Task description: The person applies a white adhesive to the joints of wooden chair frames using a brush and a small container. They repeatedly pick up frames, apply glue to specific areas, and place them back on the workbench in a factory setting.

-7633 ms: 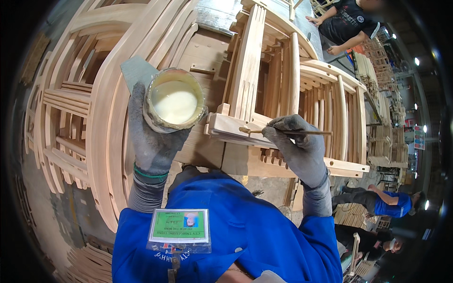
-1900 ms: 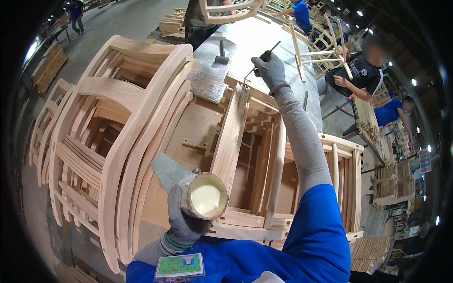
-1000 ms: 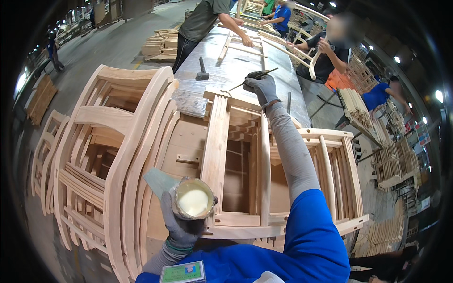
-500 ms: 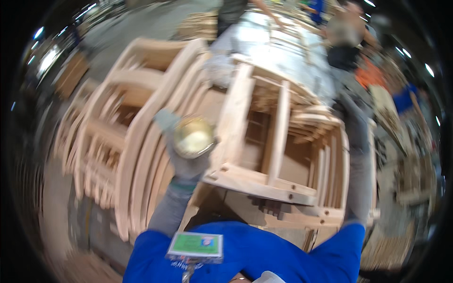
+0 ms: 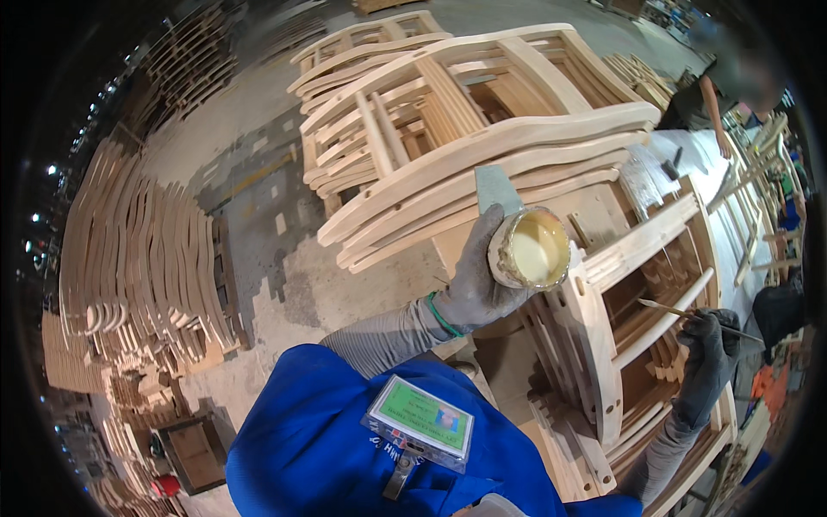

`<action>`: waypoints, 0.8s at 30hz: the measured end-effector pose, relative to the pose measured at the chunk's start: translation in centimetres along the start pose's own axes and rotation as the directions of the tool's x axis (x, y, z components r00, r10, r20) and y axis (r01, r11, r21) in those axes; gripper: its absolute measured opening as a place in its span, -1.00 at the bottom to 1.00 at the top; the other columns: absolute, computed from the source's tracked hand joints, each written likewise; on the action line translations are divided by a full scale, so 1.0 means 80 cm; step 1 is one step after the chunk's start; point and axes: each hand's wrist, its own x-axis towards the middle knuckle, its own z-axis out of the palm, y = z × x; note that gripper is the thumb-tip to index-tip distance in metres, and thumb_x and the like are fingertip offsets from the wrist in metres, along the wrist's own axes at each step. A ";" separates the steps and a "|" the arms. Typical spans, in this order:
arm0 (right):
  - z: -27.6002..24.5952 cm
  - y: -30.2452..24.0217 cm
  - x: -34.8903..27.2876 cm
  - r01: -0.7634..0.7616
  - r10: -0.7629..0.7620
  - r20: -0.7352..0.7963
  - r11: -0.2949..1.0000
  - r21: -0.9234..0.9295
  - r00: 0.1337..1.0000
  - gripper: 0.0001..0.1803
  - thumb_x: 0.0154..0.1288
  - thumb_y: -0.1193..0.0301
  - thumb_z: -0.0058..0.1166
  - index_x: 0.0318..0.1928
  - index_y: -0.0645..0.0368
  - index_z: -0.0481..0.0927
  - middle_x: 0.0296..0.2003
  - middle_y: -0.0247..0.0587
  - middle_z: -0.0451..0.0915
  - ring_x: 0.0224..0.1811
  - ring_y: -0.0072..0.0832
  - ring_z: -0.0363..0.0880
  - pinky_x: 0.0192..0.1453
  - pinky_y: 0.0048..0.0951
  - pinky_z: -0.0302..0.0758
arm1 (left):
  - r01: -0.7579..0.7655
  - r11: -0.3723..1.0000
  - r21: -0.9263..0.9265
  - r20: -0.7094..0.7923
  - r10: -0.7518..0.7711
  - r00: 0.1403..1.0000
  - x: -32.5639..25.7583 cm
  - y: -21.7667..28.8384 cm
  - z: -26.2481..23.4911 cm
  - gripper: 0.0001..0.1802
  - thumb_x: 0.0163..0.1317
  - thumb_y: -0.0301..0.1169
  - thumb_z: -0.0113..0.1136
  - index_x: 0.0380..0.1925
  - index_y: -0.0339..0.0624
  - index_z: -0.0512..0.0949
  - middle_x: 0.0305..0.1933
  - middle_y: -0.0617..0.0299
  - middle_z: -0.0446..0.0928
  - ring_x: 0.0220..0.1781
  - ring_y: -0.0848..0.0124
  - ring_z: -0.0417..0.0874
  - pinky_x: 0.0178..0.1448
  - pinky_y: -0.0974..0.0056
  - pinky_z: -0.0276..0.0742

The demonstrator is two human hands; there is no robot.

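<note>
My left hand (image 5: 474,293), in a grey glove, is closed around a small round pot (image 5: 506,252) of cream-coloured, glue-like liquid. A flat grey-green piece (image 5: 497,188) sticks up beside the pot from the same hand; its lower end is hidden. My right hand (image 5: 708,355), also gloved, pinches a thin brush (image 5: 668,308) with a pale tip pointing left. Beneath the brush lies a stack of pale wooden chair-like frames (image 5: 594,332) with slats and holes in the ends. The right hand is over the right part of this stack.
Larger curved wooden frames (image 5: 482,142) are piled beyond my left hand. Tall stacks of curved wooden parts (image 5: 142,258) stand at the left. A person (image 5: 719,99) is at the far right by a pale table (image 5: 689,146). A wooden box (image 5: 194,452) sits on the floor.
The view has swung left, so the frames appear farther right and the left-hand stacks have come into sight. The pot remains in my left hand. The brush in my right hand now shows clearly.
</note>
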 end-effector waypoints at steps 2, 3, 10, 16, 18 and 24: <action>0.045 -0.005 -0.002 0.003 -0.002 0.087 1.000 -0.009 0.996 -0.88 0.25 0.51 0.04 -0.23 0.29 0.46 -0.36 -0.12 0.58 -0.40 -0.47 0.60 -0.32 -0.50 0.58 | -0.248 0.949 0.196 0.176 0.215 0.961 -0.026 0.022 -0.011 -0.41 0.26 -0.24 0.05 0.23 -0.19 0.16 0.17 0.00 0.33 0.21 0.13 0.41 0.29 0.02 0.36; 0.070 -0.007 -0.004 0.019 -0.022 0.134 1.000 0.025 0.991 -0.88 0.22 0.54 0.05 -0.23 0.31 0.47 -0.34 -0.10 0.58 -0.38 -0.44 0.60 -0.30 -0.48 0.59 | -0.485 0.723 0.492 0.317 0.371 0.873 -0.043 0.029 -0.014 -0.31 0.19 -0.37 0.14 0.27 -0.19 0.08 0.21 -0.01 0.28 0.24 0.13 0.38 0.31 0.03 0.33; 0.284 0.004 -0.038 0.373 -0.318 0.473 0.927 -0.025 0.822 -0.85 0.00 0.69 0.18 -0.36 0.38 0.53 -0.26 0.06 0.61 -0.21 -0.25 0.62 -0.14 -0.38 0.60 | -0.384 0.347 0.856 0.214 0.439 0.873 -0.111 0.167 -0.054 -0.45 0.31 -0.19 -0.14 0.24 -0.22 0.15 0.22 0.04 0.30 0.25 0.24 0.38 0.29 0.15 0.36; 0.457 0.018 -0.026 0.708 -0.448 0.690 0.693 -0.133 0.568 -0.69 -0.03 0.56 0.31 -0.24 0.22 0.51 -0.25 -0.09 0.63 -0.25 -0.24 0.64 -0.24 -0.41 0.55 | -0.107 0.775 0.622 -0.161 0.261 0.952 -0.152 0.312 -0.089 -0.20 0.15 -0.42 0.24 0.30 -0.27 0.00 0.28 -0.04 0.19 0.27 0.15 0.34 0.28 0.13 0.36; 0.499 0.027 -0.028 0.739 -0.469 0.683 0.656 -0.156 0.560 -0.69 -0.03 0.56 0.31 -0.25 0.21 0.51 -0.27 -0.12 0.63 -0.27 -0.26 0.65 -0.25 -0.41 0.55 | -0.100 0.928 0.359 -0.179 0.174 0.969 -0.157 0.351 -0.078 -0.27 0.16 -0.42 0.22 0.27 -0.30 0.07 0.26 -0.04 0.22 0.25 0.16 0.36 0.25 0.16 0.37; 0.581 0.051 -0.060 0.321 -0.182 0.459 0.915 -0.246 0.870 -0.79 0.03 0.61 0.27 -0.28 0.26 0.56 -0.27 -0.18 0.63 -0.27 -0.38 0.65 -0.24 -0.44 0.57 | -0.475 -0.216 0.853 0.513 0.513 0.688 -0.162 0.421 -0.113 -0.29 0.03 -0.54 0.30 0.19 -0.29 0.20 0.20 0.02 0.29 0.14 0.22 0.42 0.20 0.22 0.37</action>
